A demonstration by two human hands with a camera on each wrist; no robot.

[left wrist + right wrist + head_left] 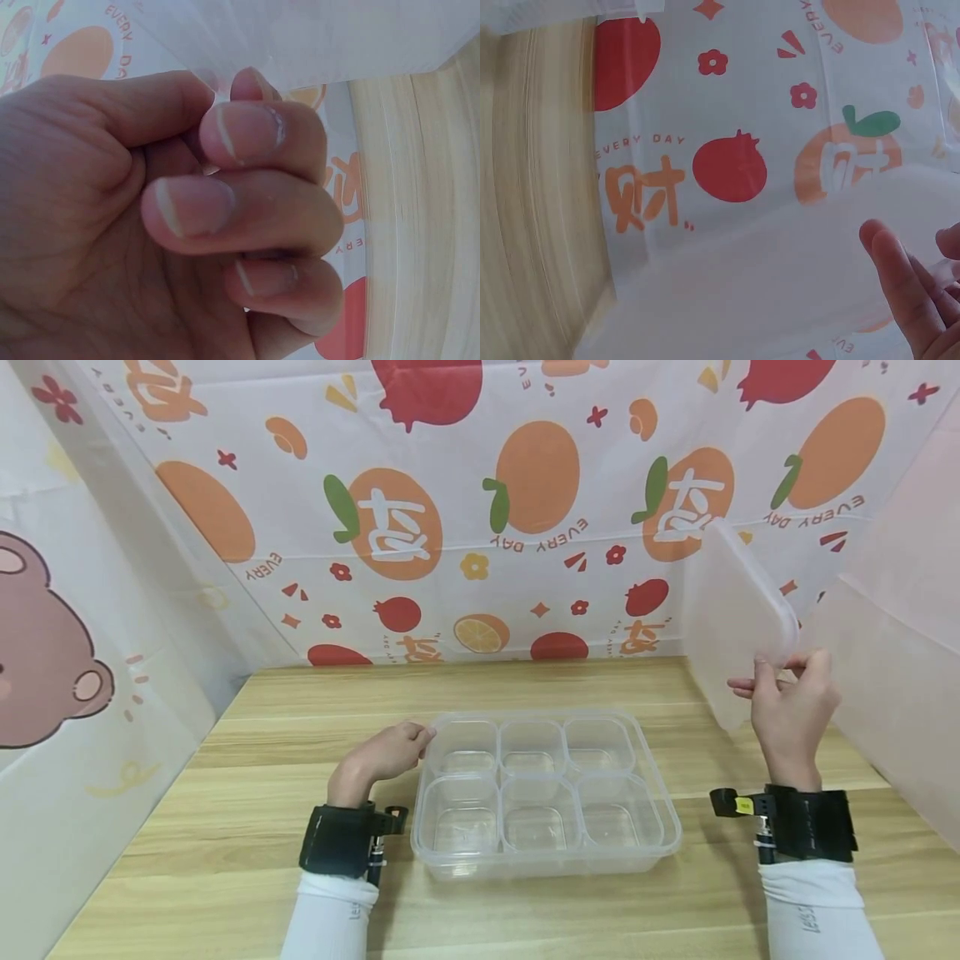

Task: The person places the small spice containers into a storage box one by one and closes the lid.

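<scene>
A clear plastic storage box (551,862) sits on the table, holding several small square clear tubs (538,828) in two rows. At its far left corner my left hand (385,752) pinches the rim between thumb and forefinger; the left wrist view shows the other fingers curled below the box's edge (322,37). Off to the right, my right hand (797,710) grips a frosted white lid (731,618) by its near edge and holds it on edge, upright. The lid's broad face (742,277) fills the lower part of the right wrist view, with straight fingers (904,281) against it.
The wood-grain table (247,827) extends around the box. A fruit-printed cloth (465,510) hangs along its back edge, and pale cloths close in the left (142,568) and right (900,635) sides. Black camera straps (337,841) circle both wrists.
</scene>
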